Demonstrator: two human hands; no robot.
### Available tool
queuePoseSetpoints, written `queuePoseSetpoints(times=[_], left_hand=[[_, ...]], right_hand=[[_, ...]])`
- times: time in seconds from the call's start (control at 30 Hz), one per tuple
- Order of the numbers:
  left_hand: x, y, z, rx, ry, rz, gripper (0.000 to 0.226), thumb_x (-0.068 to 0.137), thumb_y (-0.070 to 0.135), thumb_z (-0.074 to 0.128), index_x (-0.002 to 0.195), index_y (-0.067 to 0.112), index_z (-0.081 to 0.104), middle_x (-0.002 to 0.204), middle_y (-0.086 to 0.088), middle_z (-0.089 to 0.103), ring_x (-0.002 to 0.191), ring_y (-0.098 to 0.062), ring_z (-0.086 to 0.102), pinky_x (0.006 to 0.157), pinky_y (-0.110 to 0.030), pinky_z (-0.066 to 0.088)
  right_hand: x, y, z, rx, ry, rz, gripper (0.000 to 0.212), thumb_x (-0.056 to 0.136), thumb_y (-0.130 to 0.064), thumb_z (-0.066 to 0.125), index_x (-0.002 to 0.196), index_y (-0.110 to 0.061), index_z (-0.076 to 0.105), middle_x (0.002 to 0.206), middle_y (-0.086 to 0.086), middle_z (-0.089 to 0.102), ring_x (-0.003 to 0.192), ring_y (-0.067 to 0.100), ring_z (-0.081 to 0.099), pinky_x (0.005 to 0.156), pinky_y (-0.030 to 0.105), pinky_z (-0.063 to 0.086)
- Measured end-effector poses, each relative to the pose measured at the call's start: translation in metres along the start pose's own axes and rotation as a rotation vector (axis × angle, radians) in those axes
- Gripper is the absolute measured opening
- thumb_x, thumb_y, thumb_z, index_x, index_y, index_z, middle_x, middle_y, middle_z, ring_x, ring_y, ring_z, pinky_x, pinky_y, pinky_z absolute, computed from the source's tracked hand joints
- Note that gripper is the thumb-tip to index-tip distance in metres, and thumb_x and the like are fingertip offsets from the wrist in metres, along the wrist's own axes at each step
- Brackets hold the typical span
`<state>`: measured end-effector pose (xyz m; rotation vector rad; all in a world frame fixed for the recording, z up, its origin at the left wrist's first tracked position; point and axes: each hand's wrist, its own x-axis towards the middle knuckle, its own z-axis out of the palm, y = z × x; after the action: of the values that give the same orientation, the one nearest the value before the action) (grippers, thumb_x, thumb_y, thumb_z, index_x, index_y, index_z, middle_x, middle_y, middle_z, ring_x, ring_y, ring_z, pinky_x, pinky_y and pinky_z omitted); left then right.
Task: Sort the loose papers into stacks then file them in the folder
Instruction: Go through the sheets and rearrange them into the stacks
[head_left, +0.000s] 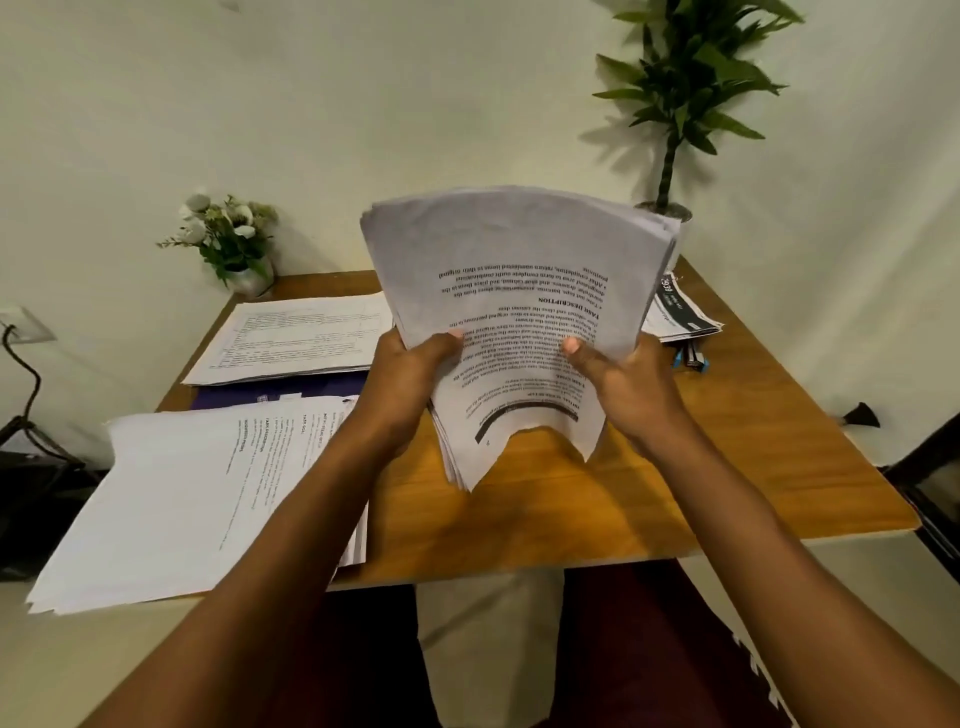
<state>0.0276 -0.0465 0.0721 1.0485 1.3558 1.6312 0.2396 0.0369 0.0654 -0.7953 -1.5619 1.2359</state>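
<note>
Left hand (415, 371) and right hand (621, 382) grip the paper bundle (519, 291) at its lower edges; sheets look light, floppy, slippery.

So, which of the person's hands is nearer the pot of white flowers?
Left. The left hand grips the paper bundle at its left edge, toward the white flowers; the right hand grips its right edge, farther off.

The orange-brown wooden table (675, 493) bears a near-left stack of white printed papers (182, 493). A dark blue folder (234, 399) lies just behind it.
</note>
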Motion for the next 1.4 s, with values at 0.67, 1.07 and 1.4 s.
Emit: queuePoseSetpoints(times=[0.67, 1.07, 1.4], left_hand=[[-0.011, -0.023, -0.012, 0.217, 0.075, 0.119, 0.039, 0.095, 0.049, 0.066, 0.124, 0.022, 0.066, 0.105, 0.012, 0.078, 0.092, -0.013, 0.077, 0.069, -0.027, 0.062], [-0.019, -0.037, -0.009, 0.17, 0.096, 0.043, 0.042, 0.094, 0.035, 0.069, 0.132, 0.019, 0.06, 0.103, 0.013, 0.077, 0.091, -0.005, 0.075, 0.064, -0.017, 0.058], [-0.021, -0.041, -0.002, -0.049, 0.343, -0.045, 0.02, 0.099, 0.025, 0.066, 0.118, 0.024, 0.068, 0.108, 0.0, 0.078, 0.094, -0.015, 0.076, 0.074, -0.029, 0.063]], right_hand=[[-0.001, 0.02, 0.0, -0.039, -0.038, 0.052, 0.02, 0.093, -0.029, 0.073, 0.096, -0.049, 0.072, 0.1, -0.029, 0.074, 0.098, -0.003, 0.07, 0.077, 0.013, 0.056], [-0.01, 0.035, 0.004, 0.013, -0.041, 0.088, 0.016, 0.095, -0.025, 0.072, 0.092, -0.041, 0.076, 0.096, -0.025, 0.076, 0.091, -0.001, 0.073, 0.069, 0.012, 0.055], [-0.02, 0.053, 0.002, 0.195, 0.089, 0.215, 0.043, 0.073, -0.04, 0.083, 0.111, -0.027, 0.067, 0.1, -0.017, 0.078, 0.095, 0.003, 0.073, 0.07, 0.017, 0.057]])
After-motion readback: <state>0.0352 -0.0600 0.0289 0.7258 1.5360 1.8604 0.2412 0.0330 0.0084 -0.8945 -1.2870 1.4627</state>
